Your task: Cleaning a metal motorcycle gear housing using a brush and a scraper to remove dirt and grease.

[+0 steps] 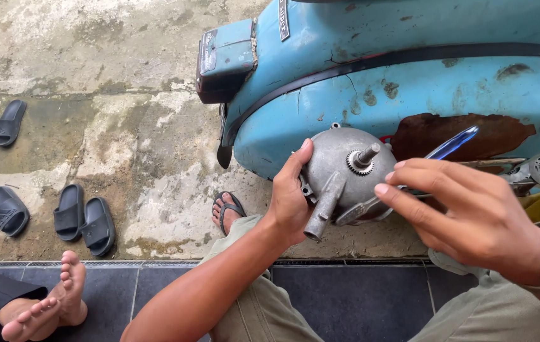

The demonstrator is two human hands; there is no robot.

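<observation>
1. While the left hand (289, 202) grips the grey metal engine cover (339, 183) by its rim, fingers clenched round the near edge, it holds the part up just in front of the blue scooter body (409, 82); that grip should stay firm so the cover does not twist.
2. The right hand (472, 221) pinches a blue-handled screwdriver (450, 145), its shaft running down toward the cover's lower side; the tip seems to meet the casting there, though the fingers hide the exact spot.
3. The toothed shaft (364, 159) sticks up from the cover's middle; the tool is best kept off those teeth.
4. Pressure should be gentle and in line with the shaft, since a slip would send the tip toward the left palm.
5. Black sandals (83, 220) lie well apart on the concrete, and another person's bare feet (48, 304) rest on the dark tiles.
</observation>
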